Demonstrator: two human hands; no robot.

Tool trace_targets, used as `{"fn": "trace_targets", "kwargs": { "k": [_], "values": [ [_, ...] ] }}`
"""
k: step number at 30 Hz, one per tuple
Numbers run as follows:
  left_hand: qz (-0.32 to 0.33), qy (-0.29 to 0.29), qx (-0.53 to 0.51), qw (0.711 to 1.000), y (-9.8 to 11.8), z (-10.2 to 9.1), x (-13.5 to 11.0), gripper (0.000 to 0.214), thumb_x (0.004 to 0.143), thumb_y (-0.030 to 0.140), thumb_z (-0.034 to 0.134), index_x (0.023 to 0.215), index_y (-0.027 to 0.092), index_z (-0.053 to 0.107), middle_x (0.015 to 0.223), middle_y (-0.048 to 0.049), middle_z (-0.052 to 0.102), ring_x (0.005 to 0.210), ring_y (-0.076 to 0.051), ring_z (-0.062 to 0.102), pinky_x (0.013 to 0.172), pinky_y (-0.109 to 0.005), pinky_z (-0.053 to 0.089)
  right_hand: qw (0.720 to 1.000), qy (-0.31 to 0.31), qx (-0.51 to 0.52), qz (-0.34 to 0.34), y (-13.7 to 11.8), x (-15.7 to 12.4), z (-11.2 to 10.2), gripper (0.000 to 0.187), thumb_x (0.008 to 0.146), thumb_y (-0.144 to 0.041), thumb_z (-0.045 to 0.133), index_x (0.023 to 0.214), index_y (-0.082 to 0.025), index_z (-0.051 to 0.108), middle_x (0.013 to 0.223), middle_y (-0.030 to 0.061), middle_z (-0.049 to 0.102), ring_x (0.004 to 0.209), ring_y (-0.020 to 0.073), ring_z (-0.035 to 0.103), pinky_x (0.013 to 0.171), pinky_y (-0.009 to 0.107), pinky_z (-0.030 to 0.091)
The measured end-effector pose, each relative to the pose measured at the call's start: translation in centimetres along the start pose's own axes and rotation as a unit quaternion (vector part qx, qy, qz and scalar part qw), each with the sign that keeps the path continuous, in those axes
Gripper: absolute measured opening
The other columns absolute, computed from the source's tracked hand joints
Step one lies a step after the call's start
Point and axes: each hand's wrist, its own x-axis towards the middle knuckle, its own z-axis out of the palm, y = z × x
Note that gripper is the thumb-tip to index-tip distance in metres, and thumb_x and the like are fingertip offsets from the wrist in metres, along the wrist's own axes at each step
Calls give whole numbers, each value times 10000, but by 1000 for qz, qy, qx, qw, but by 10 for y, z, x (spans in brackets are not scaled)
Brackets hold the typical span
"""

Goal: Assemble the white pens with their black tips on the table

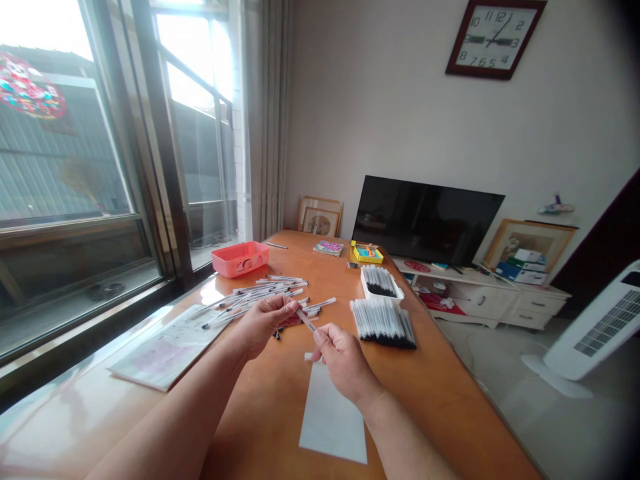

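My left hand (265,322) and my right hand (340,357) both pinch one thin white pen (305,321) above the orange wooden table (440,393). The left fingers grip its upper end, the right fingers its lower end. Behind the hands lie several loose white pens (260,293) scattered on the table. To the right, a neat row of finished pens (383,321) lies side by side. A white tray (380,281) further back holds more pens with black tips.
A white sheet (333,417) lies under my right wrist and a printed paper (167,347) at the left. A pink tray (240,258), a book (329,247) and a yellow box (367,253) stand further back. Behind the table: a television (425,220), a window at left.
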Motion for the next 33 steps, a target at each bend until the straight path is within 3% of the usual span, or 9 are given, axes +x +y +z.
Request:
{"fn": "trace_targets", "kwargs": {
  "k": [4,7,11,15,21,25,28,33],
  "values": [
    [-12,-4,-5,1000,4,3,-2,360,813,478,738,910,131,726,934,-108,737,905,-224,682,907,-362,497,1000,-2,10,15,2,1,2,439,945,-608,482,874,-196,617,655,14,644,575,136,500,610,277,462],
    [-39,33,4,999,0,2,-1,425,834,550,681,976,150,707,920,-106,733,836,-207,676,781,-326,507,1000,5,-4,9,3,1,4,434,955,-597,476,836,-199,601,659,13,646,557,128,486,602,271,448],
    [-26,57,35,997,-7,-1,0,376,841,540,676,823,165,658,793,-49,688,676,-130,596,646,-253,452,999,3,-33,-2,-1,-1,4,435,964,-584,468,812,-198,602,667,19,657,569,133,504,611,272,438],
    [-8,35,32,999,-5,-3,0,329,827,475,719,756,164,639,713,-15,644,637,-107,552,651,-238,440,1000,-13,-14,11,-4,-2,5,432,967,-585,459,859,-195,611,648,16,658,559,133,497,598,265,423],
    [-37,10,7,999,3,0,-3,316,829,457,722,992,189,687,1051,-86,709,913,-192,651,824,-312,491,999,-25,20,30,-3,-1,6,455,965,-609,438,900,-188,597,608,16,651,546,133,483,571,257,402],
    [-34,47,36,998,-3,0,-2,318,849,513,677,893,199,653,879,-43,690,779,-157,627,704,-273,472,999,-24,7,26,-3,-1,7,455,967,-610,434,899,-190,596,619,21,661,546,133,487,568,256,402],
    [-21,37,39,998,-5,-2,-2,304,829,478,713,799,184,641,769,-20,661,697,-131,591,687,-261,456,999,-27,6,24,-4,-1,6,456,969,-606,431,897,-186,594,613,22,661,548,133,491,562,254,399],
    [-36,13,-5,999,3,0,-4,316,819,440,727,1008,186,710,1124,-101,702,1008,-229,640,848,-325,477,999,-27,13,30,-6,-1,6,467,968,-611,429,898,-180,595,599,18,653,545,131,494,568,254,406]
  ]
}}
